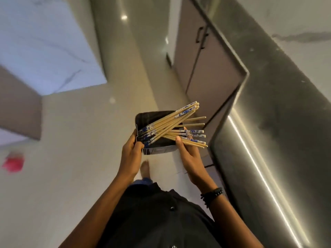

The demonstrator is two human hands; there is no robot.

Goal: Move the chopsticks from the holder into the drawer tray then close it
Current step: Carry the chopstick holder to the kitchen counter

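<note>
Centre frame: left hand (131, 151) grips the black holder (157, 150); right hand (189, 154) clasps the fanned chopsticks (172, 122) lying across it. Best to square the fan into one bundle before lifting out.
</note>
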